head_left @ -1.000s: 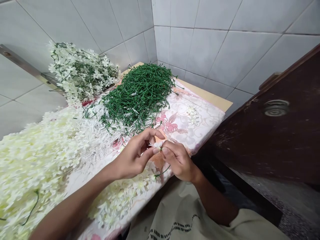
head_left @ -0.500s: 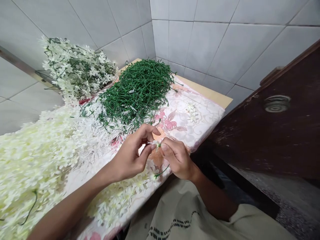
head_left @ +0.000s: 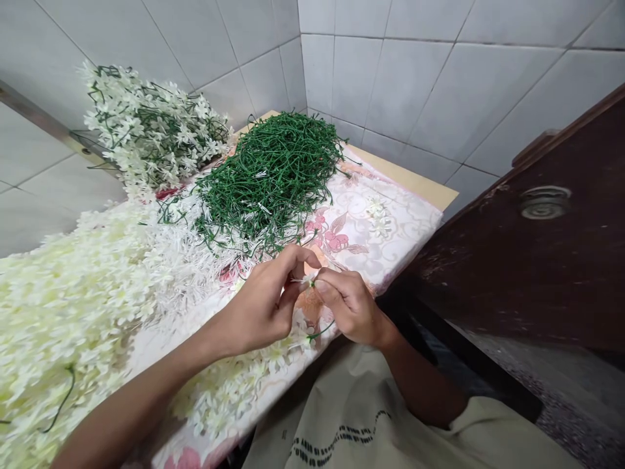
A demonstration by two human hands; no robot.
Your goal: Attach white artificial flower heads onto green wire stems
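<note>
Pink-floral cloth (head_left: 385, 241), green stems (head_left: 268, 176)

Between the fingertips (head_left: 324, 287) sits a small artificial blossom (head_left: 308, 280) with thin, matt white petals. Beyond the fingers, a heap of green coated wire stems (head_left: 268, 182) shows a smooth, faintly glossy skin. Beneath the fingers lies a printed floral table cover (head_left: 381, 247), smooth with a soft sheen, though whether cloth or plastic cannot be told. Right of them, a dark wooden panel (head_left: 512, 280) looks scuffed and rough, around a dull metal disc (head_left: 544, 203). Far past the fingers, glazed ceramic wall tiles (head_left: 390, 85) shine softly.
</note>
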